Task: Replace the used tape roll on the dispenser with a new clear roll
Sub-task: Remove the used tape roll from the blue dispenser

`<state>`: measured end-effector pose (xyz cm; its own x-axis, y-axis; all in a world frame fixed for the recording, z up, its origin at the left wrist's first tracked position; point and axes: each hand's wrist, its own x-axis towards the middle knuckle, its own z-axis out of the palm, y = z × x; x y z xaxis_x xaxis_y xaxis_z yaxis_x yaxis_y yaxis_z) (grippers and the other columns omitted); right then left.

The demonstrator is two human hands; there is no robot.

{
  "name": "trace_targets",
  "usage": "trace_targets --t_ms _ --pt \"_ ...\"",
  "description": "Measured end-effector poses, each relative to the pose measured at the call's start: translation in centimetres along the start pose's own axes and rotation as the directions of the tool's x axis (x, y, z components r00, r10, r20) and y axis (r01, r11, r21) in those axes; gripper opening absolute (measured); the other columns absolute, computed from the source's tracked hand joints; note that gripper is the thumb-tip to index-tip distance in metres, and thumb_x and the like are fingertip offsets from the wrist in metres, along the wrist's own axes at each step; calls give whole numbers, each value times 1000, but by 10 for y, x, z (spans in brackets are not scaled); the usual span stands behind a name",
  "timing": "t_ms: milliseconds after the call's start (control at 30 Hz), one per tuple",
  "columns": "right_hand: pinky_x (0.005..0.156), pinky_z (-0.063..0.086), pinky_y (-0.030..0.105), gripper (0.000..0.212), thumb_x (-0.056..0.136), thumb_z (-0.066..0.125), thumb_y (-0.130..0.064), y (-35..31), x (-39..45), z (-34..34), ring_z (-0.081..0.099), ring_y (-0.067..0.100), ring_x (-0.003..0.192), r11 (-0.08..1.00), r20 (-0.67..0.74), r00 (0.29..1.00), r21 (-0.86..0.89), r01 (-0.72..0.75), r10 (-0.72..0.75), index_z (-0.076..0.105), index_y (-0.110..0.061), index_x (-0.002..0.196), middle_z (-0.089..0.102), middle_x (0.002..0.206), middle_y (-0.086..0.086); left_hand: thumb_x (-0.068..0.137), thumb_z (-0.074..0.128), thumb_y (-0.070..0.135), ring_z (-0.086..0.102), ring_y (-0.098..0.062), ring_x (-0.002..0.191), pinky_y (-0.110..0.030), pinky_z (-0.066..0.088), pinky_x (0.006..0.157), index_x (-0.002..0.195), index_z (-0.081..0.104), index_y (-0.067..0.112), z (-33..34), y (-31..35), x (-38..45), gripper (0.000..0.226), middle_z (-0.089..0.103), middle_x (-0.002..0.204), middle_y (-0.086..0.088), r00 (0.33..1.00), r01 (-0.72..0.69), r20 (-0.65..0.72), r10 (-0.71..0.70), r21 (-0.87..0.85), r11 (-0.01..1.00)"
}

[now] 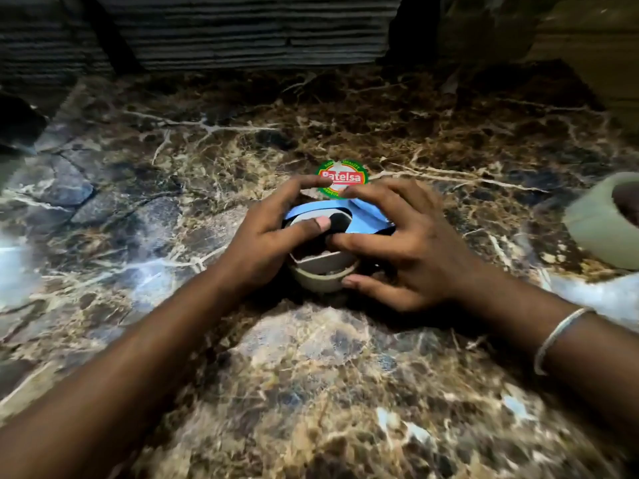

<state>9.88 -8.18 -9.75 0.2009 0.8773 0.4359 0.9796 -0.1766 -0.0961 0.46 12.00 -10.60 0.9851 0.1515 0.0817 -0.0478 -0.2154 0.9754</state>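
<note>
Veined brown marble counter [311, 375] — corrugated dark sheets [242, 29] stacked behind.

The dispenser [332, 226] is set at the centre of the countertop [311, 375], flanked by both hands; a tape roll [601, 219] is placed at three o'clock, well apart.

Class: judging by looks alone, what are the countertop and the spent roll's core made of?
Countertop: likely polished marble or a look-alike, brown with pale veins and glossy glare.
Core between the hands: probably cardboard, a matte, pale grey ring with no shine.
</note>
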Motion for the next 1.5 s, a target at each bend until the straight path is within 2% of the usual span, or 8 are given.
trace_targets --t_ms 167,400,633,833,967,1133,1267,1500 --pt "89 43 49 42 88 56 -51 0 5 18 59 38 113 999 -97 995 -27 31 -34 70 -20 113 59 133 21 75 63 35 65 -15 87 -29 49 76 108 57 15 1 -3 -2 39 69 95 -1 985 -133 -115 132 4 991" --pt "82 49 51 54 94 42 -58 -1 6 22 64 36 103 1000 -228 973 9 -23 25 71 -16 113 64 125 14 68 66 13 58 -29 100 -38 43 81 121 50 8 -14 -2 -21 55 58 113 -23 977 -185 66 201 -191 964" --pt "75 52 42 44 92 47 -49 -2 12 15 66 28 91 981 -307 937 146 -126 166 73 -16 105 70 104 7 67 79 34 66 -13 81 -26 51 55 127 50 32 -10 1 -30 67 63 115 -8 983 -182 69 173 148 972" --pt "67 48 49 42 93 38 -56 3 27 18 58 15 73 890 -255 896 380 -254 364 54 -18 81 55 70 -7 66 75 40 65 -21 111 -41 53 93 124 57 33 -14 -2 -22 61 69 120 -3 982 -172 -52 183 167 971" --pt "72 48 44 45 87 35 -64 8 38 24 59 14 73 819 -197 862 465 -337 466 58 -26 84 60 69 -8 68 74 35 67 -19 104 -29 55 82 127 59 18 -17 -5 -15 63 69 119 -5 979 -166 -90 180 147 975" --pt "88 52 41 30 79 43 -68 18 47 33 67 12 91 692 -157 819 635 -344 552 70 -54 82 74 89 -11 63 74 38 66 -15 103 -35 53 88 114 66 16 -19 -8 -6 57 72 105 4 976 -162 -125 176 108 981" --pt "72 48 47 51 82 45 -65 21 46 32 59 15 72 666 -155 858 702 -254 490 65 -18 85 65 74 1 62 78 31 67 -27 106 -41 53 92 114 69 13 -23 -10 0 56 73 111 -11 983 -135 -119 138 33 990" --pt "78 58 35 45 76 67 -45 13 39 22 69 15 89 766 -109 932 606 -213 346 56 -31 118 70 100 2 66 79 25 69 -36 102 -44 53 93 107 70 -2 -25 -9 -2 50 72 109 -22 995 -83 -69 79 -58 995"
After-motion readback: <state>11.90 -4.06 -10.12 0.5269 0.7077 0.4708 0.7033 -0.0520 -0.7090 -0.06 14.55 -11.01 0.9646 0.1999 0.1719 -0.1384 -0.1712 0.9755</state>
